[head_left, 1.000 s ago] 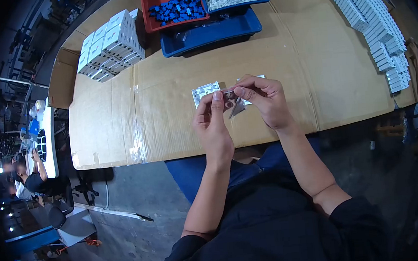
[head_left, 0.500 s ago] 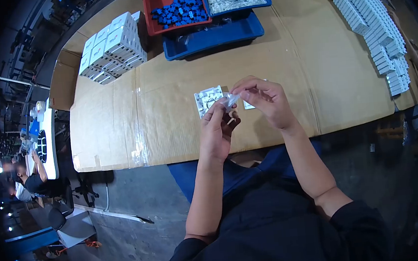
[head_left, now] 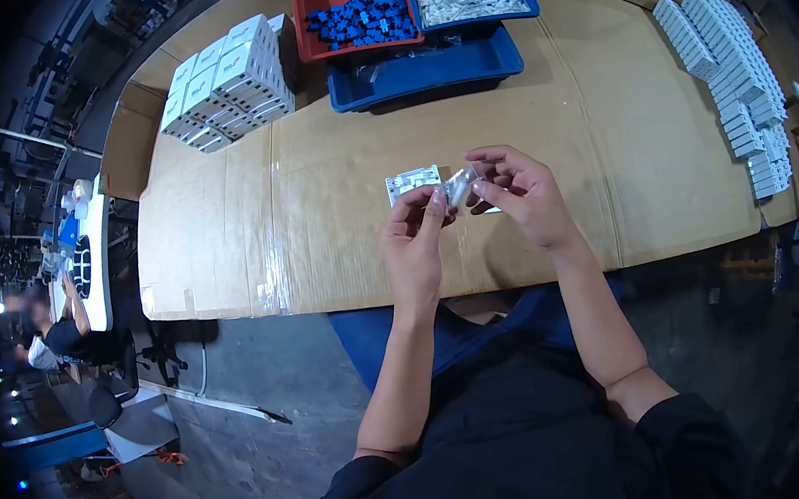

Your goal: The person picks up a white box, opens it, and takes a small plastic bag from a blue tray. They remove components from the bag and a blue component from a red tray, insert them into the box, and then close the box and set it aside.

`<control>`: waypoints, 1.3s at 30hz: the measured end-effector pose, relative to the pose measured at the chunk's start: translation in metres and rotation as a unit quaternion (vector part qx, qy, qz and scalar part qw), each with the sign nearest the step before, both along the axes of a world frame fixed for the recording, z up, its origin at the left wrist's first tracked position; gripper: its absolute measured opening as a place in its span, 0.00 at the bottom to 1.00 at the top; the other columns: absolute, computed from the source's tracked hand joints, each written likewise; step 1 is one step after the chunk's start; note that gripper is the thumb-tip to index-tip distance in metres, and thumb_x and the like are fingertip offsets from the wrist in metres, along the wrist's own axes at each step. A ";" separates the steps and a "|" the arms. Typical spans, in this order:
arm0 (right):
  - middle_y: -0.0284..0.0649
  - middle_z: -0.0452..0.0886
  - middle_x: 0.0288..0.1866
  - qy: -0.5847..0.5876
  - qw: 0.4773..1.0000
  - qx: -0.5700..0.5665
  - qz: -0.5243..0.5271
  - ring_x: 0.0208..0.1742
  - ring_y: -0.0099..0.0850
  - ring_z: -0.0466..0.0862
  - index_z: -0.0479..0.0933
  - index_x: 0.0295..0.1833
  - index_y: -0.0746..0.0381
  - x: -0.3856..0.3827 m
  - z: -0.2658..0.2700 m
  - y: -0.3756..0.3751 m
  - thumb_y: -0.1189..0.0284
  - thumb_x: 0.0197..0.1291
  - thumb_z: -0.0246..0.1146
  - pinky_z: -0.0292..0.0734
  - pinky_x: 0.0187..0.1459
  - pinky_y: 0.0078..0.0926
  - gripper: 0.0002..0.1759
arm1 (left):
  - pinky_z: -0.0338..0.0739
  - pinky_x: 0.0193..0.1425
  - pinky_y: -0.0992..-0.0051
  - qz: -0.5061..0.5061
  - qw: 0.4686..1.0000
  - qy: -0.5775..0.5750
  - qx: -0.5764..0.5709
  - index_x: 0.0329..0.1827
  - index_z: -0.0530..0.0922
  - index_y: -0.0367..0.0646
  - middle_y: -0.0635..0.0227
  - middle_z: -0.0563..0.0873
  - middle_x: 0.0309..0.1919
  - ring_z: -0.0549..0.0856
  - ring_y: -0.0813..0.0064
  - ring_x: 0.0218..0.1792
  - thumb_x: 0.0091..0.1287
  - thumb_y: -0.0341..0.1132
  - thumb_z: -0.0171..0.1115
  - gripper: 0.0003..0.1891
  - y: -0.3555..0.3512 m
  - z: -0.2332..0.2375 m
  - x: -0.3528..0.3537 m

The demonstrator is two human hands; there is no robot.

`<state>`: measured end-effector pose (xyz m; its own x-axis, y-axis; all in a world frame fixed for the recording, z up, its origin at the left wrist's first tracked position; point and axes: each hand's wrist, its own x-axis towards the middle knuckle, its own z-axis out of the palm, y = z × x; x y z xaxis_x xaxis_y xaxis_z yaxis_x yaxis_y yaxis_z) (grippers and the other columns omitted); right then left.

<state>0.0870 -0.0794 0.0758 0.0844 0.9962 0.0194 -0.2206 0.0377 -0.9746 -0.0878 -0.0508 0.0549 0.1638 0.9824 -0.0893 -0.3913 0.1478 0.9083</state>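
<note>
A small clear plastic bag (head_left: pixel 459 185) with something white in it is between my two hands over the cardboard-covered table. My left hand (head_left: pixel 417 238) pinches its left side between thumb and fingers. On the bag's right side, my right hand (head_left: pixel 523 193) has its thumb and fingertips closed at the edge. Behind my left hand lies a white part (head_left: pixel 412 182) with a patterned surface, its lower edge covered by my fingers. Another white piece (head_left: pixel 492 210) is mostly hidden under my right hand.
White boxes (head_left: pixel 225 79) are stacked at the back left. A red tray (head_left: pixel 308 44) holds blue parts; a blue tray (head_left: pixel 530 0) holds white ones, above another blue tray (head_left: pixel 427 74). Rows of white pieces (head_left: pixel 731 68) line the right. A person (head_left: pixel 66 326) sits far left.
The bag now shows more fully between my hands, and its white content is easier to see. The camera view has shifted slightly, so the table items appear further right.
</note>
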 end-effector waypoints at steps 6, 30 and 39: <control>0.36 0.86 0.45 -0.039 0.999 -0.002 0.004 0.44 0.24 0.86 0.78 0.70 0.63 -0.006 -0.002 0.005 0.81 0.73 0.65 0.86 0.49 0.25 0.21 | 0.83 0.49 0.76 -0.017 0.996 0.069 0.051 0.52 0.82 0.37 0.70 0.88 0.42 0.85 0.83 0.42 0.79 0.29 0.66 0.05 0.008 -0.010 -0.008; 0.30 0.84 0.38 -0.152 0.988 -0.008 0.011 0.38 0.18 0.82 0.85 0.63 0.61 -0.002 -0.037 0.011 0.78 0.70 0.70 0.79 0.42 0.20 0.17 | 0.80 0.49 0.80 -0.094 0.986 0.136 0.035 0.66 0.79 0.35 0.67 0.88 0.45 0.85 0.83 0.44 0.75 0.24 0.67 0.18 0.013 -0.024 -0.021; 0.32 0.87 0.36 -0.213 0.974 -0.067 0.048 0.36 0.19 0.83 0.86 0.62 0.62 -0.013 -0.052 0.010 0.78 0.69 0.71 0.79 0.41 0.20 0.17 | 0.76 0.40 0.83 -0.088 0.958 0.266 0.064 0.65 0.80 0.34 0.71 0.87 0.44 0.82 0.88 0.36 0.73 0.26 0.71 0.19 0.000 -0.037 -0.041</control>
